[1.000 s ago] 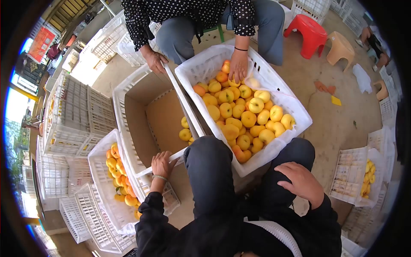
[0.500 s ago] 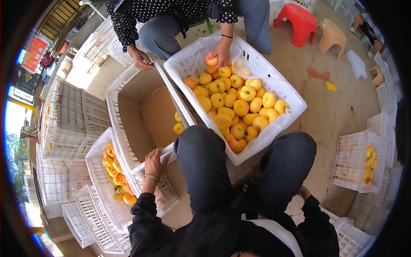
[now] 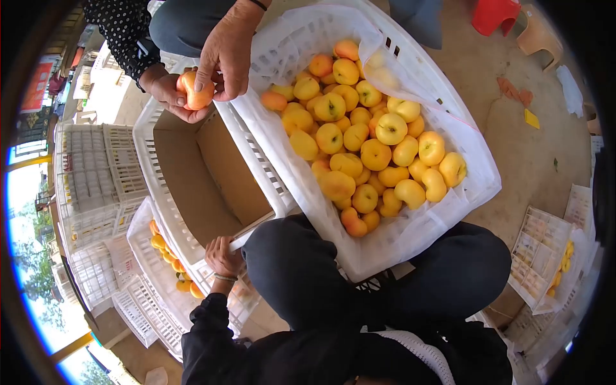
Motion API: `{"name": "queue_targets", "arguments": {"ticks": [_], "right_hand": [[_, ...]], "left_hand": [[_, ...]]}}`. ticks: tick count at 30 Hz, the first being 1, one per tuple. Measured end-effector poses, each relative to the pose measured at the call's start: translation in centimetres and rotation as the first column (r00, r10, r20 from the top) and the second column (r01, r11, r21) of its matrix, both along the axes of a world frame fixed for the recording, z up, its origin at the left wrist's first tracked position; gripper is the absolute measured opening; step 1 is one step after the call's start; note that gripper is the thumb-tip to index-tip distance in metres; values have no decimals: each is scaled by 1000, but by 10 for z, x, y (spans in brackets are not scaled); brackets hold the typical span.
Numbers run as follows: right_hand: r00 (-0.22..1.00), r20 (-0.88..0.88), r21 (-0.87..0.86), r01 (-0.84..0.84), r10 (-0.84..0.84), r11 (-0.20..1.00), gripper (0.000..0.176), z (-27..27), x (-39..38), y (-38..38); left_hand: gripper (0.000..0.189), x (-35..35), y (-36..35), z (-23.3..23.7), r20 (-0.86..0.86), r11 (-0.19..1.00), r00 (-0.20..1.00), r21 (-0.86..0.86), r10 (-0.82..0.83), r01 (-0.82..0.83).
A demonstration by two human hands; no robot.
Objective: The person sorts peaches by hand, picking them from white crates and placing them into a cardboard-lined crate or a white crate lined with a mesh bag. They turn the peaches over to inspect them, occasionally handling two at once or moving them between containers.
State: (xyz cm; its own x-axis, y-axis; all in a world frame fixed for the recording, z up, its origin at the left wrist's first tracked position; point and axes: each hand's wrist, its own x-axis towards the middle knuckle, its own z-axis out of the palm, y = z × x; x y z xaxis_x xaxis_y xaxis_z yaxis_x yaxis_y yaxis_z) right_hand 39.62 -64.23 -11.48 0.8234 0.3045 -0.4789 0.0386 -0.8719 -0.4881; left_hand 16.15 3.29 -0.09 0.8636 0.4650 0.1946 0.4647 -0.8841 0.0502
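My left hand (image 3: 224, 256) is wrapped round the near corner of a white crate (image 3: 260, 186) lined with brown cardboard (image 3: 183, 160). My right hand does not show. Before my knees a second white crate (image 3: 471, 138) with a white liner is full of yellow and orange peaches (image 3: 375, 154), tilted against the cardboard-lined one. Across from me a co-worker holds an orange-red peach (image 3: 195, 90) between both hands, above the far end of the cardboard-lined crate.
Another lined crate (image 3: 151, 256) with orange fruit stands at lower left, beside stacked white crates (image 3: 96, 173). A red stool (image 3: 494, 15) and a tan stool (image 3: 539, 38) are at upper right. More crates (image 3: 539, 250) stand at right.
The co-worker's hand has left the peach crate with a peach, now held in both hands. My view has shifted closer to the crates. My right wrist has gone out of sight.
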Motion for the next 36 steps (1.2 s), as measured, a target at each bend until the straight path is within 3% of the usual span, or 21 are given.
{"name": "queue_targets", "arguments": {"ticks": [6,8,10,13,17,18,19,21,23,26,29,30,31,32,33,36], "right_hand": [[962,156,-115,-207,223,972,20,19,35,-65],[924,202,-162,-294,324,942,21,33,55,-90],[879,263,-191,-357,398,914,21,41,67,-106],[790,399,-225,-407,465,885,22,42,89,-109],[566,593,-252,-545,573,800,23,39,148,-45],[835,475,20,-325,277,945,26,115,135,23],[982,153,227,-141,108,964,16,185,122,94],[982,180,196,-88,53,977,9,236,145,98],[948,304,180,-148,88,973,13,280,144,139],[942,237,266,-299,239,917,13,320,128,219],[865,14,279,-484,501,829,13,308,127,311],[814,-8,167,-572,581,803,15,294,130,339],[692,82,148,-720,717,678,17,270,133,367],[644,36,191,-755,765,627,22,244,132,393],[506,100,129,-860,857,493,31,214,130,415],[259,225,-8,-963,939,268,54,143,107,461]], "left_hand": [[23,4,-8,4,11,997,997,-15,77,-77],[25,4,-21,5,-39,976,977,-50,210,-212],[28,6,-31,8,18,967,968,-47,250,-249],[32,5,-34,2,24,966,967,-62,254,-252],[43,4,-43,1,103,978,974,-60,203,-198],[44,5,-45,2,112,979,973,-60,202,-197],[44,2,-44,3,136,977,968,-62,209,-202],[45,-1,-43,4,75,984,982,-55,172,-168],[47,-4,-41,4,62,985,984,-60,165,-161],[51,-1,-39,1,41,984,986,-89,161,-157],[52,0,-42,4,32,985,985,-44,167,-166],[52,1,-43,4,10,982,983,-36,184,-184],[53,2,-44,3,16,980,981,-59,191,-190],[53,5,-46,3,9,979,980,-62,198,-197],[53,6,-47,5,-14,974,976,-67,218,-218],[56,7,-47,6,-79,969,968,-49,236,-241]]}}
